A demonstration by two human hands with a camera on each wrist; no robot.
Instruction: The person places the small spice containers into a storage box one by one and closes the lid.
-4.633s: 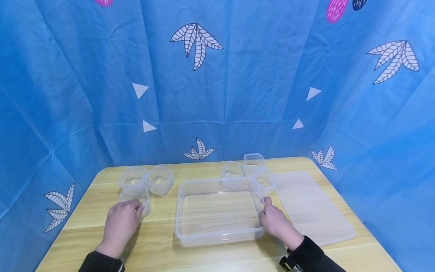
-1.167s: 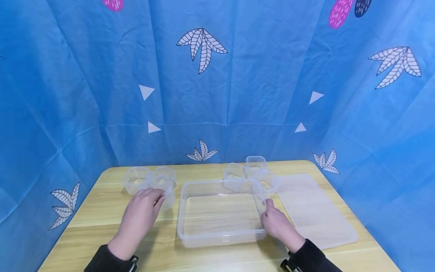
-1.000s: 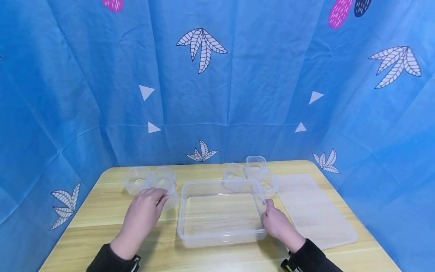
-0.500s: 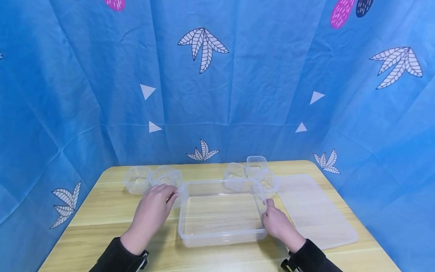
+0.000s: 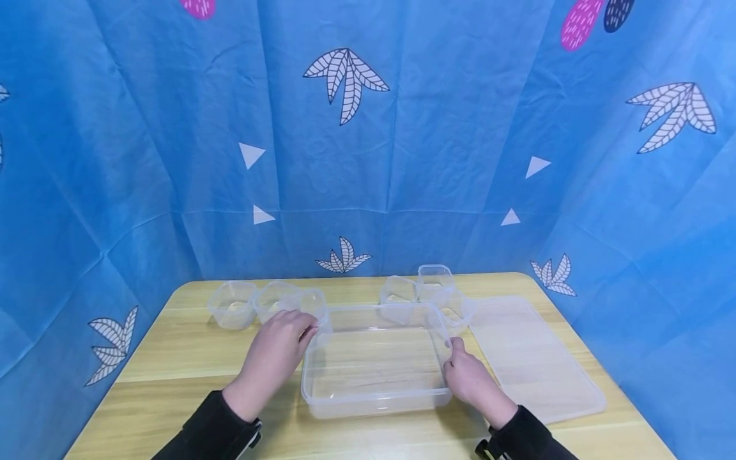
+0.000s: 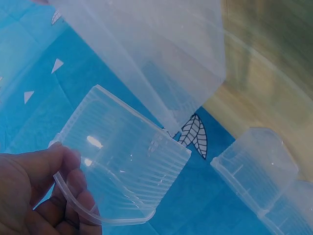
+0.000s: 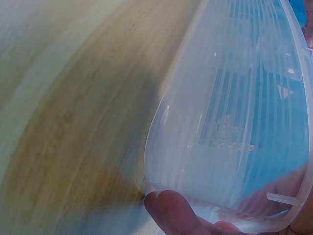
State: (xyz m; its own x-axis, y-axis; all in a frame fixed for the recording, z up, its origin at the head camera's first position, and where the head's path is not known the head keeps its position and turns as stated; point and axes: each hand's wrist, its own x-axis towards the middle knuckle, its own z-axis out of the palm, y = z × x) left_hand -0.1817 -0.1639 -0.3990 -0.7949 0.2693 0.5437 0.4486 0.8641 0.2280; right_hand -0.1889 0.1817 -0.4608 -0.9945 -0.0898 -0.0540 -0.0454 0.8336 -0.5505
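Observation:
My left hand [image 5: 278, 348] pinches the rim of a small clear plastic container [image 5: 313, 303] between thumb and fingers. That container overlaps the back left corner of a large clear plastic box [image 5: 376, 402] in the head view. In the left wrist view the small container [image 6: 127, 156] is tilted, its ribbed wall beside the big box [image 6: 156, 44]. The large box stands upright on the table with nothing inside. Its right side is held by my right hand [image 5: 471, 377]; in the right wrist view fingertips [image 7: 171, 210] lie against the box's ribbed wall [image 7: 220, 107].
Two more small clear containers [image 5: 232, 310] stand at the back left of the wooden table [image 5: 172, 370]. Three others [image 5: 435, 279] are grouped behind the box's back right corner. A flat translucent lid [image 5: 535, 358] lies on the right. Blue printed cloth [image 5: 368, 160] hangs behind.
My left hand has carried the small container rightward from the left group to the large box's back left corner. My right hand has kept its hold on the box.

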